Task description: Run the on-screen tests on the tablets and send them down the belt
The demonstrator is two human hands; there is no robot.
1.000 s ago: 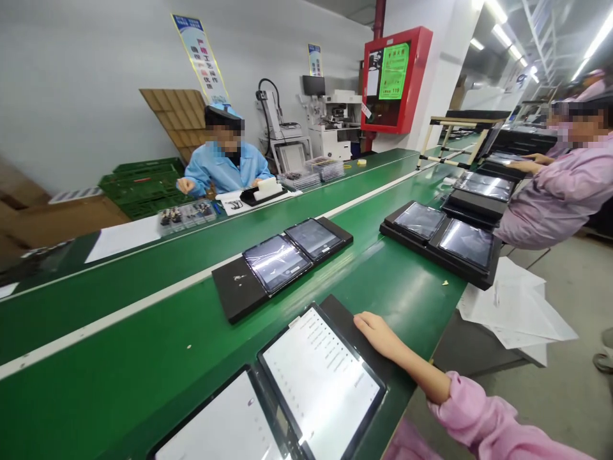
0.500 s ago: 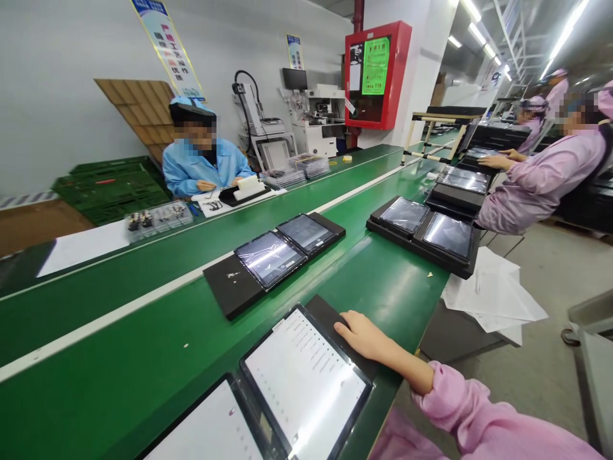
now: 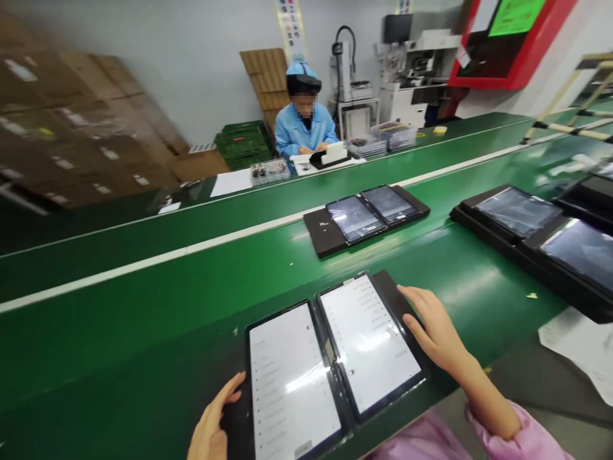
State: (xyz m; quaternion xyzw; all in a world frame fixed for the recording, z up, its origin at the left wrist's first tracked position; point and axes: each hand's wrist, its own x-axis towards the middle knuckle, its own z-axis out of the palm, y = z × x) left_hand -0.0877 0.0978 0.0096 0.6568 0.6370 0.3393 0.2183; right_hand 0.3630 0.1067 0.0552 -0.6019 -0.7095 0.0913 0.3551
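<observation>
In front of me a black foam tray point(image 3: 390, 287) lies on the green belt. Two tablets with lit white screens rest side by side on it, a left tablet point(image 3: 290, 377) and a right tablet point(image 3: 368, 338). My right hand point(image 3: 433, 326) lies on the tray's right end, thumb and fingers apart and stretched out. At the tray's left end is my left hand point(image 3: 215, 415), partly cut off by the frame's bottom edge. Its fingers are extended and touch the dark foam beside the left tablet.
Farther back sits another tray with two dark-screened tablets point(image 3: 368, 214). More tablets in black trays point(image 3: 520, 211) stand at right, near white papers point(image 3: 577, 345). A co-worker in blue point(image 3: 306, 124) sits across the belt. Cardboard boxes point(image 3: 76, 128) are stacked at left.
My view has swung left, so the scene has shifted right. My left hand has come into view at the tray's left end. My right hand stays at the right end.
</observation>
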